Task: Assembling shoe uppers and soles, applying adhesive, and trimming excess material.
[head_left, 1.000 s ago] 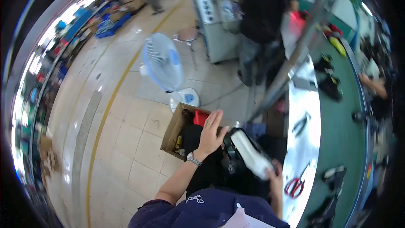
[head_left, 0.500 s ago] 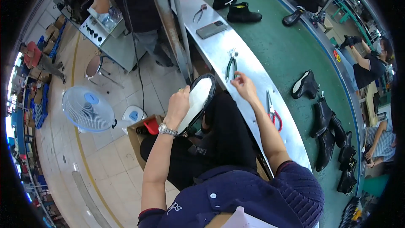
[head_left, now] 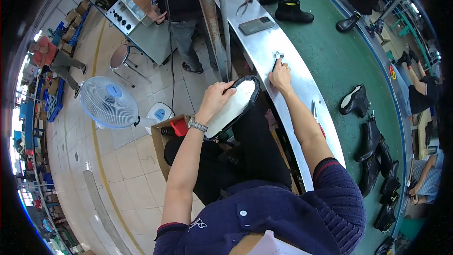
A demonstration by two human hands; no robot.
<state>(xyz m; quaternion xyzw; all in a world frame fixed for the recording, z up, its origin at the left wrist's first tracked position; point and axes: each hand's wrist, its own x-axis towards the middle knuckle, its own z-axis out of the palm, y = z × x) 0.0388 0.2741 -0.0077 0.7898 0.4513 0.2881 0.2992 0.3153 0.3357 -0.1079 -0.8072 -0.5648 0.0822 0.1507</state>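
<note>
Head view: the counter curves past our legs, with bare metal between phone and pliers. The shoe, sole up, is above our lap near the counter's edge, our left hand's fingers gripping its side. The phone lies farther along. Our right hand, earlier beside the pliers, now has its fingers around their handles.
</note>
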